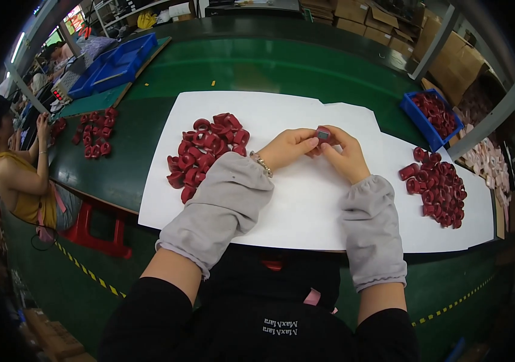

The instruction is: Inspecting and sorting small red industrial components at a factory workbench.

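Head view: a small dark-red piece (322, 134) with a greyish face sits above the white sheet (299, 208) on the green bench (257, 63), between the fingertips of the left hand (282, 149) and right hand (349, 158). Both sets of fingers are pinched on it, the left from its left side, the right from its right and below, so neither hand is clearly nearer. Its long axis is too small to tell. One red heap (209, 145) lies just beside the left wrist; another heap (439, 190) lies well apart, to the right hand's right.
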A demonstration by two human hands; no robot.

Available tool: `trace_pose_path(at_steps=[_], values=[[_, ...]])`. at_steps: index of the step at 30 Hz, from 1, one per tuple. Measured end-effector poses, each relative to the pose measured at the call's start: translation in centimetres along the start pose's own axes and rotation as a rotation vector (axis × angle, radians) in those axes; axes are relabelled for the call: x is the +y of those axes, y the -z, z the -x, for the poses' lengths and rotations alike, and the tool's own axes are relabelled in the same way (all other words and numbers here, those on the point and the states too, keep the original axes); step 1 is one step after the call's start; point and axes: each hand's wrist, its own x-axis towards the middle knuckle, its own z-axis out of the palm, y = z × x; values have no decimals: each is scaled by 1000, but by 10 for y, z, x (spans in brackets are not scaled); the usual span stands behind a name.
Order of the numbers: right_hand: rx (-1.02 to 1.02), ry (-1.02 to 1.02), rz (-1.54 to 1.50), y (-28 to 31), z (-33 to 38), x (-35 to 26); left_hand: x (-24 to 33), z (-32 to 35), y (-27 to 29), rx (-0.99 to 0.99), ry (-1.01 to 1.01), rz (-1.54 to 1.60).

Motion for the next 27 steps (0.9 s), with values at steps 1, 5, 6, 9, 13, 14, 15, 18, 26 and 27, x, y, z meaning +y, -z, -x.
trace_pose_path(at_steps=[1,5,6,9,13,14,15,18,26,27], values=[[1,11,-11,0,1,0,0,0,-1,-1,0,1],[-2,4,-21,0,1,0,-1,-1,-1,14,6,24],[-4,8,-23,0,1,-2,-1,0,-1,10,9,15],[-9,10,-9,1,0,-2,2,0,-1,17,-4,-22],[-6,-16,-70,1,3,0,1,1,-4,5,9,5],[-3,-19,-66,2,3,1,2,-1,-4,0,-7,-25],[-30,-32,-76,7,3,1,1,-4,-6,-13,-24,-51],[-50,-83,-175,4,1,7,-3,-3,-5,33,-14,-38],[-77,-123,-324,5,0,6,1,-2,-8,55,-9,13],[-71,-127,-229,7,3,0,0,-1,-11,58,-15,33]])
